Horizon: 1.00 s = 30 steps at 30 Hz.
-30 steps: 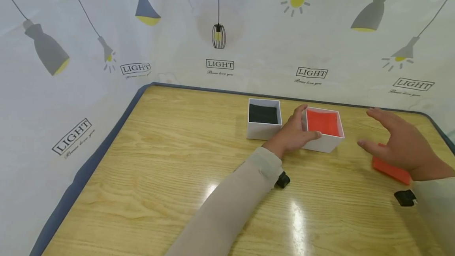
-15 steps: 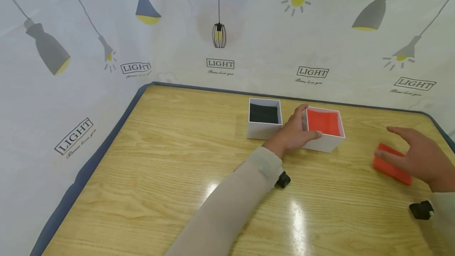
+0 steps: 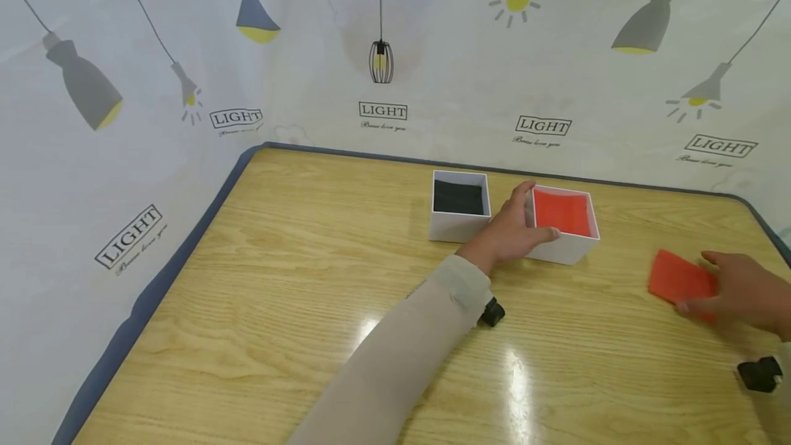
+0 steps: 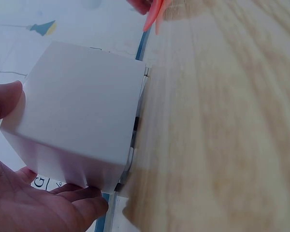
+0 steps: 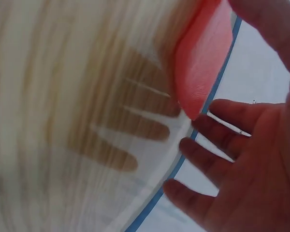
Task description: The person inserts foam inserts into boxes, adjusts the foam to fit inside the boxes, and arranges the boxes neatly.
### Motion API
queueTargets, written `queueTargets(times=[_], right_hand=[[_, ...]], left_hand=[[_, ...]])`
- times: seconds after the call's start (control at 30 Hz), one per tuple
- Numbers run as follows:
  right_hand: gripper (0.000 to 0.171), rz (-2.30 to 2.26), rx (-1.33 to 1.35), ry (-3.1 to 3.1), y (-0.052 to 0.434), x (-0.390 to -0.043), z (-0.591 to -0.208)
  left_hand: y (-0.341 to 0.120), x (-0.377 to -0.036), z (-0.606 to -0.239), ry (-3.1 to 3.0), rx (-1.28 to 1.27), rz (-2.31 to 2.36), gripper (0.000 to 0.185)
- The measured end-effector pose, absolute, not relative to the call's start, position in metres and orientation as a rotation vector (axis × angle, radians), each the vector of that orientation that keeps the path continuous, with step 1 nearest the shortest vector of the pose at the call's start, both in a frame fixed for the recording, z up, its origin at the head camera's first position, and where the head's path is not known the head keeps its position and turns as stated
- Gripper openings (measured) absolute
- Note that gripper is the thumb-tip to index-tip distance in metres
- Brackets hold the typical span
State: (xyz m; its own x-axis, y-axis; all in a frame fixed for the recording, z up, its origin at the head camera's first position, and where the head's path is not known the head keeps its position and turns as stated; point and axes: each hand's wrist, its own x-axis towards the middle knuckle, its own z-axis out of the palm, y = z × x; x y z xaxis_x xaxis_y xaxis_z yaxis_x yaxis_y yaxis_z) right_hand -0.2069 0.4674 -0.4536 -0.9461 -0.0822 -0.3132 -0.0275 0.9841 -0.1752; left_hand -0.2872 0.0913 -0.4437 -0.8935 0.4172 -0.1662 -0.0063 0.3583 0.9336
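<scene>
My left hand (image 3: 511,231) grips a white box (image 3: 567,251) by its left side, thumb on the near wall and the fingers along the side. Inside that box lies red cloth-like material (image 3: 561,213). To the right, a flat red folded cloth (image 3: 676,275) lies on the table, its layers parting in the left wrist view. My right hand (image 3: 744,290) is at the cloth's right end, thumb overlapping its near edge. In the right wrist view the fingers (image 5: 198,154) are spread and fairly straight, their tips close by the red cloth's corner.
A second white box (image 3: 459,229) with dark folded material (image 3: 457,198) in it stands left of my left hand. The wooden table (image 3: 278,294) ends at a blue-edged sheet (image 3: 383,156) printed with lamps, rising behind and to the left.
My right hand has moved right and toward me, from above the red cloth's far side down to its right end. The left hand and both boxes have stayed put.
</scene>
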Motion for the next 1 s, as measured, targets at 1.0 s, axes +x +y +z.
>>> queueTargets(times=[1.0], right_hand=[[0.081,-0.366,-0.151,2.831,0.459,-0.207,-0.449]], left_hand=[[0.090,-0.287,-0.446,2.255,0.371,1.550,0.091]])
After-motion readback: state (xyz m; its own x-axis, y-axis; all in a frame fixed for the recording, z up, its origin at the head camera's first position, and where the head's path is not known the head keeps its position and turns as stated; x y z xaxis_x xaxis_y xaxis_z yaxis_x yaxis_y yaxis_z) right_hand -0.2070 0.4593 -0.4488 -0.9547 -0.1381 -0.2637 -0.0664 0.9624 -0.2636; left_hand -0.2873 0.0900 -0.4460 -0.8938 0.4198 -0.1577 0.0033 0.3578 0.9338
